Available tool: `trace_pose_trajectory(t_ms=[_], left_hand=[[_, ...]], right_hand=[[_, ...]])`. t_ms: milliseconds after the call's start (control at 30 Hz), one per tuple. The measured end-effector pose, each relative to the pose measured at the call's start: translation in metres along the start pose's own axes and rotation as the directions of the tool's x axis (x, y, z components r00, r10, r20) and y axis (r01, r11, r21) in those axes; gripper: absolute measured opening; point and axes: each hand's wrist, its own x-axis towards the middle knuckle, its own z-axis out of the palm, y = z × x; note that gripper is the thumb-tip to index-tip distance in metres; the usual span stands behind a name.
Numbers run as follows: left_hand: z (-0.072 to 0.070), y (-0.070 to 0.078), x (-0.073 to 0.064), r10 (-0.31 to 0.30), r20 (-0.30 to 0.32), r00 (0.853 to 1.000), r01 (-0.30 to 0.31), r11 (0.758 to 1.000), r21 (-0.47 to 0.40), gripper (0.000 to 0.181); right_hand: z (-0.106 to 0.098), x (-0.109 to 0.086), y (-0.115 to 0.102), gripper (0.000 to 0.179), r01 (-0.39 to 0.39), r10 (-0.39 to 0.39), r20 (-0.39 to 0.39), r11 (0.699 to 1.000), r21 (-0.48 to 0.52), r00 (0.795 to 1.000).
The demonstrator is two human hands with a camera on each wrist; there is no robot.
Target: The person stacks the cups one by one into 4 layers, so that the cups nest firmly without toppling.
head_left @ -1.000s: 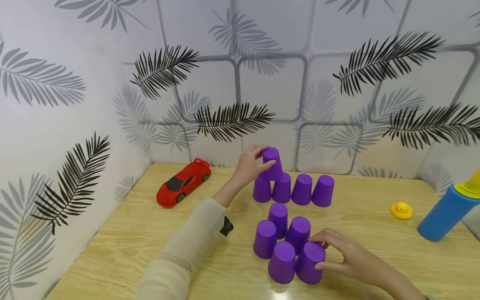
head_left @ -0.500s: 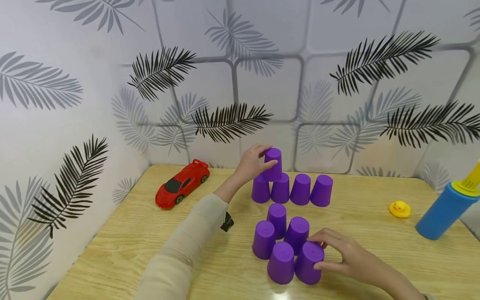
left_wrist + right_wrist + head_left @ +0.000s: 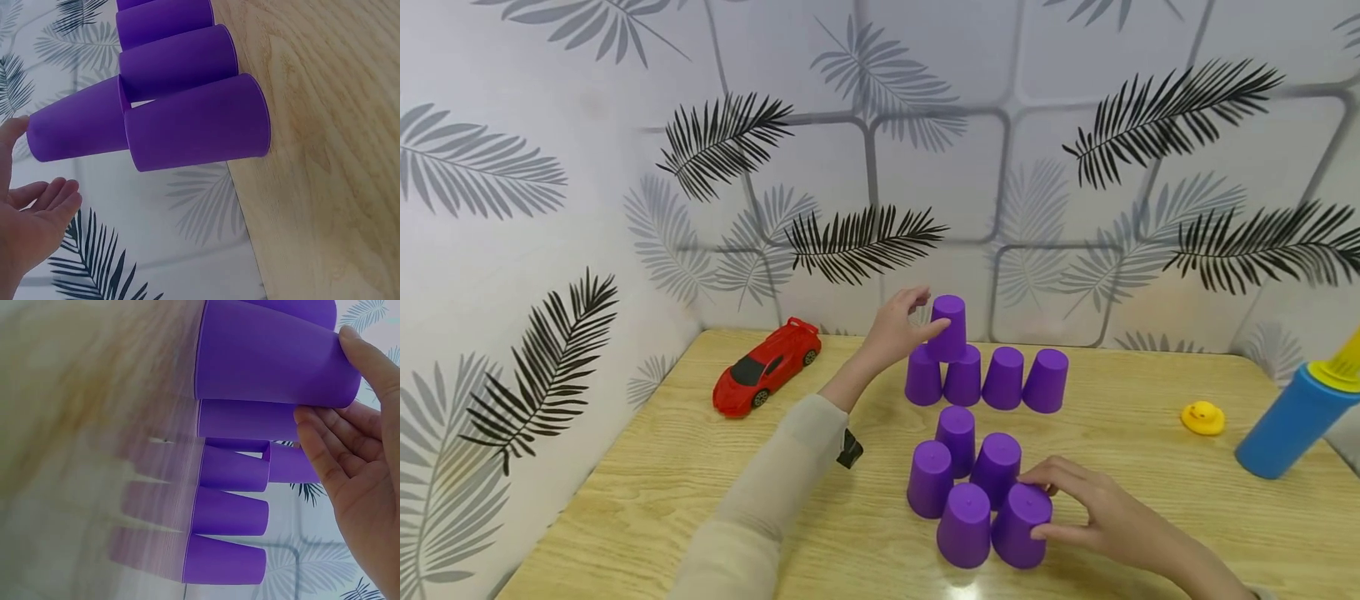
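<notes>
At the back of the table several upside-down purple cups stand in a row. One more purple cup (image 3: 948,329) rests upside down on top, straddling the two leftmost cups. My left hand (image 3: 895,330) is spread beside that upper cup; in the left wrist view its thumb is at the cup's base and the other fingers (image 3: 55,197) are apart from it. Nearer to me is a cluster of upside-down cups. My right hand (image 3: 1108,518) pinches its front right cup (image 3: 1021,533) between thumb and fingers, and this cup stands on the table.
A red toy car (image 3: 767,367) sits at the back left. On the right are a yellow rubber duck (image 3: 1202,418) and a blue cylinder with a yellow top (image 3: 1292,425). A patterned wall (image 3: 940,183) stands directly behind the wooden table (image 3: 647,508).
My left hand has loosened its fingers from the upper cup and drawn slightly left; that cup stays on the two beneath. My right hand has kept its place.
</notes>
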Motion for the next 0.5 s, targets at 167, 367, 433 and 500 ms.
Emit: trace_pose_trajectory(t_ms=[167,367,433,500], left_hand=[[-0.011,-0.009,-0.022,-0.006,-0.126,0.992,-0.009,0.993,-0.116,0.063],[-0.026,-0.016,-0.054,0.016,-0.149,0.989,-0.053,0.967,-0.250,0.056],[-0.029,-0.015,-0.065,0.027,-0.126,0.992,-0.062,0.958,-0.280,0.054],[-0.030,-0.015,-0.076,0.037,-0.099,0.994,-0.066,0.950,-0.304,0.051]], right_hand=[[-0.005,-0.005,0.002,0.050,-0.026,0.025,-0.018,0.999,-0.031,1.000],[-0.024,-0.010,0.009,0.056,-0.053,0.044,-0.088,0.993,-0.102,0.995],[-0.032,-0.012,0.014,0.059,-0.100,0.082,-0.137,0.986,-0.132,0.987],[-0.041,-0.014,0.019,0.061,-0.157,0.125,-0.201,0.976,-0.152,0.972]])
